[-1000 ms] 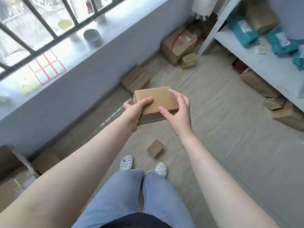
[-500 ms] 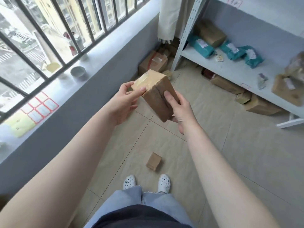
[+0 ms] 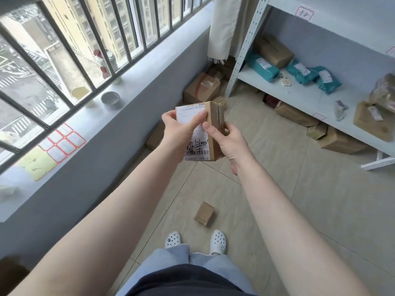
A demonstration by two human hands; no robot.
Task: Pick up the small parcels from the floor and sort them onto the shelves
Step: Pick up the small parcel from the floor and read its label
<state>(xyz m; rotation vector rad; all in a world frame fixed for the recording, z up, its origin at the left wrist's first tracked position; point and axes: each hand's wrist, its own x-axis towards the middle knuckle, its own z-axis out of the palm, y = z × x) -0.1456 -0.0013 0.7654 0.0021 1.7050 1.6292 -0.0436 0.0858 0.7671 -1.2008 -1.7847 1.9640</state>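
Both my hands, left point(image 3: 178, 129) and right point(image 3: 229, 138), clamp the box point(image 3: 201, 133) mid-frame by its edges: stiff, seemingly light cardboard.

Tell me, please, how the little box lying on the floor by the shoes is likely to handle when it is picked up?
The small box is probably stiff: it is cardboard with crisp edges. It is likely light, being smaller than the parcel held in the left hand and right hand. Lying flat on smooth tile, it may slide rather than roll.

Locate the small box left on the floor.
The small box lies on the floor tiles low in the head view, just ahead of the white shoes, below the held parcel.
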